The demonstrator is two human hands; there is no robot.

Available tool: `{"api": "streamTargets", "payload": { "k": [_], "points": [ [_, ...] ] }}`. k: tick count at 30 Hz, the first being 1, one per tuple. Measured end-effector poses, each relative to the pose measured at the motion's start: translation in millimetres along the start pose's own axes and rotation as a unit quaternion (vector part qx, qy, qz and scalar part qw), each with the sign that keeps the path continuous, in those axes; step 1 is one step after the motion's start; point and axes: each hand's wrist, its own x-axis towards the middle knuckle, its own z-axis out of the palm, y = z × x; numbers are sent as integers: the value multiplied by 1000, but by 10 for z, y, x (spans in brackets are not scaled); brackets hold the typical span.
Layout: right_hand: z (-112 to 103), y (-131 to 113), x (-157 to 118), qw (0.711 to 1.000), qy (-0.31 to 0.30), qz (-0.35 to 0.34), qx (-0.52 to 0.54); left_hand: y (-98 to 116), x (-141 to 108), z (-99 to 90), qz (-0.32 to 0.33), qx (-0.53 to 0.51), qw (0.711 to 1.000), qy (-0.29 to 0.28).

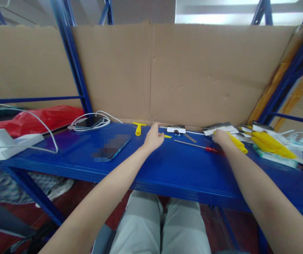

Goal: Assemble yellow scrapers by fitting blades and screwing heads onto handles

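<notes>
Left hand (pixel 154 137) is held loosely spread, yellow T-piece (pixel 138 130) set at its ten o'clock; right hand (pixel 221 137) grip can't be told, screwdriver (pixel 208 149) laid at its eight o'clock.

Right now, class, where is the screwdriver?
In the head view, the screwdriver lies right of centre on the table, just nearer the camera than the grey strip.

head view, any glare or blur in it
Head view: washed-out bright strips at top right; head view: purplish sheen on the left of the blue tabletop; head view: pixelation over much of the phone; head view: black-and-white cards too soft to read.
</notes>
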Motion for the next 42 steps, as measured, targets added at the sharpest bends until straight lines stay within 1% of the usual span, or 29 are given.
{"api": "streamTargets", "payload": {
  "k": [6,10,13,19,22,25,27,29,32,35,37,42],
  "points": [
    [-52,-42,-110,1000,-15,-8,-6,2,1,-4,-1,-1,1000,5],
    [-64,-59,-157,1000,-13,-16,-7,14,-2,-10,-5,2,1000,7],
    [-68,-73,-198,1000,-2,-14,-4,22,-3,-16,-5,3,1000,9],
    [-114,-118,-306,999,39,-13,-8,2,13,-17,1,3,1000,18],
    [-175,-161,-360,998,54,-8,-12,-26,32,-19,9,-1,1000,11],
    [-255,-208,-384,998,56,-11,0,-58,50,-19,19,0,1000,-11],
    [-301,-232,-377,999,48,-19,12,-75,55,-18,27,-3,999,-34],
    [-328,-244,-360,998,38,-47,24,-81,53,-18,34,-6,998,-55],
    [-342,-251,-361,990,18,-133,47,-64,41,-27,43,0,996,-78],
    [-360,-259,-431,975,-37,-204,74,-27,26,-47,55,9,994,-97],
    [-384,-265,-503,968,-72,-223,90,-3,18,-60,62,14,992,-105],
    [-416,-276,-629,949,-127,-253,137,26,5,-79,62,17,991,-120]
  ]
}}
